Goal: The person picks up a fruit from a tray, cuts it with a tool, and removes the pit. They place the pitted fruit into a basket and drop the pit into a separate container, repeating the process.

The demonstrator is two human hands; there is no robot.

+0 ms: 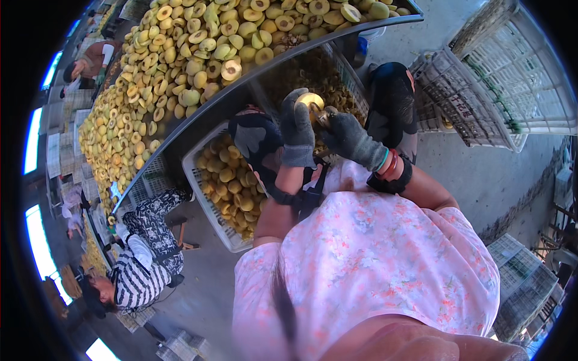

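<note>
My left hand, in a grey knit glove, holds a halved yellow stone fruit, probably a peach. In my right hand, gloved the same way, is a small metal hand tool; its curved end meets the fruit half. My fingers partly hide the tool, so its exact kind is unclear. Both hands are above my lap, over a crate of peelings and scraps. Beyond them a metal-edged table bears a large heap of halved fruits, several with pits or pit hollows showing.
Left of my knees stands a white plastic crate filled with fruit halves. Stacked crates are at the right, more at lower right. A co-worker in a striped top sits at the table's left; another person is farther off.
</note>
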